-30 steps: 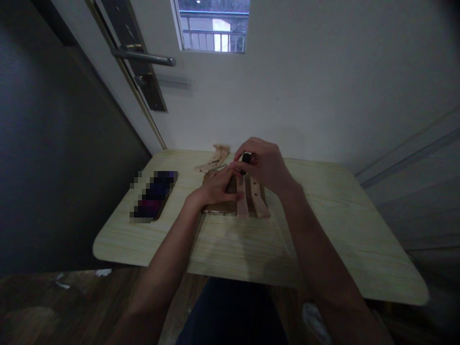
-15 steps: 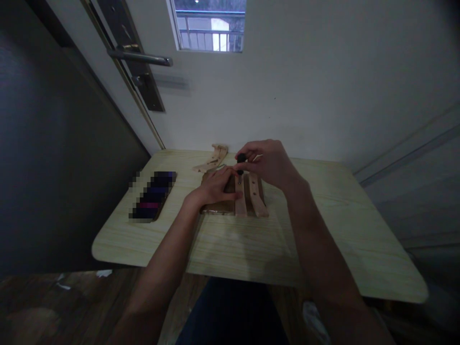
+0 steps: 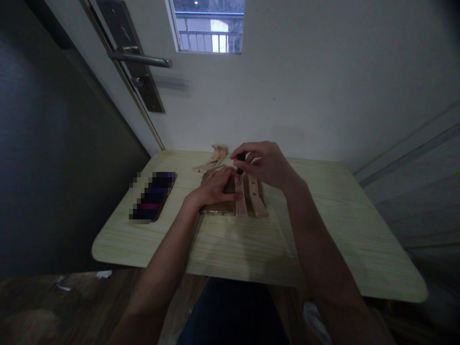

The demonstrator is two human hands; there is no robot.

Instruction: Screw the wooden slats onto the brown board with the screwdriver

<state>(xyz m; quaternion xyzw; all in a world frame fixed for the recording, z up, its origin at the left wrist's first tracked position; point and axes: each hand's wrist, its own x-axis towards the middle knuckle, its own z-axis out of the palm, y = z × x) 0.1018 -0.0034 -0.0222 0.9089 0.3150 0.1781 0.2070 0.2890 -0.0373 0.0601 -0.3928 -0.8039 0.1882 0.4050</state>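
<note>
A dark brown wooden board lies on the pale wood table, with two light wooden slats lying across it. My left hand rests flat on the board, fingers stretched out and pressing beside the left slat. My right hand is closed in a pinch on the black handle of a small screwdriver, which stands upright with its tip on the left slat's far end.
More curved light wooden pieces lie at the table's far edge by the wall. A blurred dark object sits on the table's left side. A door with a metal handle stands at the left; a small window is above.
The fingers of my right hand have shifted round the screwdriver handle, which stays upright on the slat. My left hand has stayed on the board.
</note>
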